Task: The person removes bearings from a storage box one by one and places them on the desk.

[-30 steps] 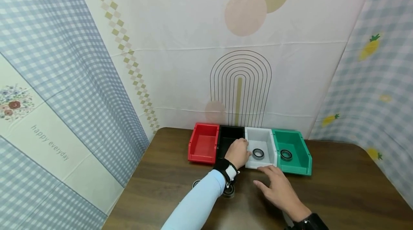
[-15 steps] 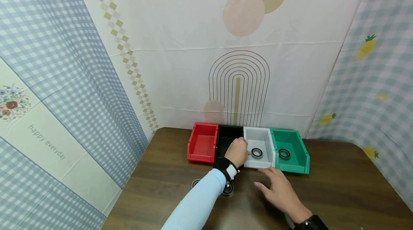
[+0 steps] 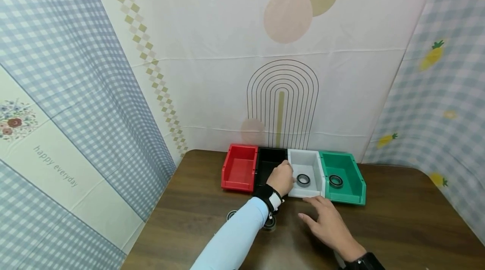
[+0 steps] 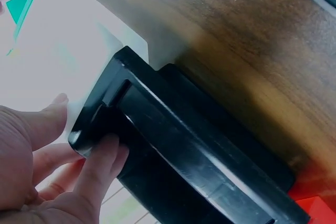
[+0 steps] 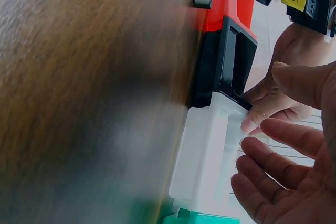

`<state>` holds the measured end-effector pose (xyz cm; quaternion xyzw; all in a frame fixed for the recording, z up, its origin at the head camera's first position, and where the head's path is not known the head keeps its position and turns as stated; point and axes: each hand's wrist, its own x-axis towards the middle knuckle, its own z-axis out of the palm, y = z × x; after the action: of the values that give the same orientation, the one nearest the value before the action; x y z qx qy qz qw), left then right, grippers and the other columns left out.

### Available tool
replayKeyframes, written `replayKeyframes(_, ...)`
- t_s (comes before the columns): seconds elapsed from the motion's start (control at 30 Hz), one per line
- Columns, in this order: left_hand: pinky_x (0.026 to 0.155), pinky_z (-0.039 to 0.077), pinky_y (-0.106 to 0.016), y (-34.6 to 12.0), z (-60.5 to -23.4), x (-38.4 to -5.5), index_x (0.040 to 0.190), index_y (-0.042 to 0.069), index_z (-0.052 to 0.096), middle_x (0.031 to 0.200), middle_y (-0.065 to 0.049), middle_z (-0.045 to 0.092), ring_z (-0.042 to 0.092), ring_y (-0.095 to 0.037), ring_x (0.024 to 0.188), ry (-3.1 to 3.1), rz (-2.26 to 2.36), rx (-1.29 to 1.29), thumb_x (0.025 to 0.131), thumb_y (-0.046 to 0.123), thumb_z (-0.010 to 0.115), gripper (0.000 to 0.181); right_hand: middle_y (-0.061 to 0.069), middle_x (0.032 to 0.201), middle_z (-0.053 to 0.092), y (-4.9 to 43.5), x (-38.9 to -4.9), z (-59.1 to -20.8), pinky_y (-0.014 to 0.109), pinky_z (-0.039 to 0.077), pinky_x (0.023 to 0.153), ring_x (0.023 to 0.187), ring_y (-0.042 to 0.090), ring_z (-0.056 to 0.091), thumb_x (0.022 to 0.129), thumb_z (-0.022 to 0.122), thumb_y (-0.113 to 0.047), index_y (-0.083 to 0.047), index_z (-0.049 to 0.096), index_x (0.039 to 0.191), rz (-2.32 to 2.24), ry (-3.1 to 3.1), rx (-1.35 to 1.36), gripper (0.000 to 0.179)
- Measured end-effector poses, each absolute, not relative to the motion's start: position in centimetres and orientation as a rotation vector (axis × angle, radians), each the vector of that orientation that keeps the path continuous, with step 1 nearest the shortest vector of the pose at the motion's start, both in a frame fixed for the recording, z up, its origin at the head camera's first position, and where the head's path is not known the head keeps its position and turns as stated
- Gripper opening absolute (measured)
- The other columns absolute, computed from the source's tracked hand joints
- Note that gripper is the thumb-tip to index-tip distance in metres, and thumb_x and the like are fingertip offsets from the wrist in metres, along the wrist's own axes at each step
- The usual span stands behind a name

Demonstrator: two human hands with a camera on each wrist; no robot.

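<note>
My left hand (image 3: 281, 178) straddles the side wall between the black bin (image 3: 268, 161) and the white bin (image 3: 301, 160). In the left wrist view its fingertips (image 4: 107, 148) press inside the black bin while the thumb lies on the white bin's side, pinching the wall. My right hand (image 3: 329, 224) spreads its relaxed fingers by the white bin's front edge, holding nothing; whether they touch it I cannot tell. One ball bearing (image 3: 303, 180) lies in the white bin, and another bearing (image 3: 336, 181) in the green bin (image 3: 350, 196).
A red bin (image 3: 239, 167) stands at the left end of the row, against the black one. On the brown table (image 3: 182, 219), a bearing (image 3: 270, 223) and a second bearing (image 3: 230, 215) are partly hidden by my left forearm. Patterned cloth (image 3: 212, 93) hangs behind.
Both hands keep nearly the same places, the left shifting only slightly. The bins and bearings stay put; the head view sways a little.
</note>
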<state>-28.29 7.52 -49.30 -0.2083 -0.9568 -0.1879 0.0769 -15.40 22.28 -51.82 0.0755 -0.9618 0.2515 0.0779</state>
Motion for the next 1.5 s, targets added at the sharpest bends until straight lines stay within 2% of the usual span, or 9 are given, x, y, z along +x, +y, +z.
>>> replayKeyframes(0.2, 0.075, 0.060, -0.015, 8.1, -49.1, -28.0, 0.100, 0.009, 0.084, 0.129, -0.004, 0.068, 0.075, -0.011, 0.087, -2.871, -0.312, -0.662, 0.097, 0.024, 0.080, 0.015, 0.012, 0.126, 0.071, 22.5, -15.5, -52.1, 0.058, 0.056, 0.101, 0.121, 0.034, 0.064, 0.095, 0.081, -0.032, -0.006, 0.072, 0.133, 0.737, -2.853, 0.236, 0.047)
replayKeyframes(0.43, 0.077, 0.060, -0.015, 7.8, -49.2, -27.9, 0.100, 0.009, 0.083, 0.121, -0.001, 0.066, 0.076, -0.011, 0.090, -2.860, -0.366, -0.653, 0.096, 0.024, 0.081, 0.016, 0.011, 0.127, 0.071, 22.5, -15.3, -52.0, 0.058, 0.056, 0.101, 0.122, 0.035, 0.064, 0.095, 0.081, -0.032, -0.006, 0.072, 0.133, 0.755, -2.847, 0.252, 0.047)
replayKeyframes(0.93, 0.075, 0.059, -0.013, 7.6, -48.9, -27.8, 0.102, 0.008, 0.084, 0.121, -0.001, 0.065, 0.076, -0.011, 0.088, -2.845, -0.341, -0.693, 0.097, 0.025, 0.080, 0.017, 0.012, 0.123, 0.071, 22.0, -16.6, -51.2, 0.059, 0.055, 0.101, 0.120, 0.036, 0.064, 0.098, 0.077, -0.027, -0.003, 0.072, 0.132, 0.724, -2.767, 0.279, 0.042)
replayKeyframes(1.17, 0.072, 0.058, -0.012, 8.0, -49.1, -27.8, 0.100, 0.009, 0.083, 0.124, -0.002, 0.065, 0.076, -0.010, 0.086, -2.848, -0.323, -0.682, 0.098, 0.024, 0.080, 0.016, 0.018, 0.128, 0.070, 22.1, -17.8, -51.5, 0.061, 0.054, 0.101, 0.123, 0.041, 0.063, 0.103, 0.072, -0.024, 0.001, 0.070, 0.134, 0.745, -2.762, 0.270, 0.040)
replayKeyframes(1.5, 0.072, 0.059, -0.013, 8.1, -49.4, -27.9, 0.104, 0.010, 0.083, 0.125, -0.002, 0.064, 0.075, -0.010, 0.083, -2.854, -0.248, -0.667, 0.098, 0.025, 0.079, 0.017, 0.027, 0.131, 0.068, 22.0, -19.4, -52.5, 0.065, 0.051, 0.105, 0.126, 0.047, 0.061, 0.104, 0.066, -0.014, 0.008, 0.069, 0.132, 0.748, -2.673, 0.320, 0.036)
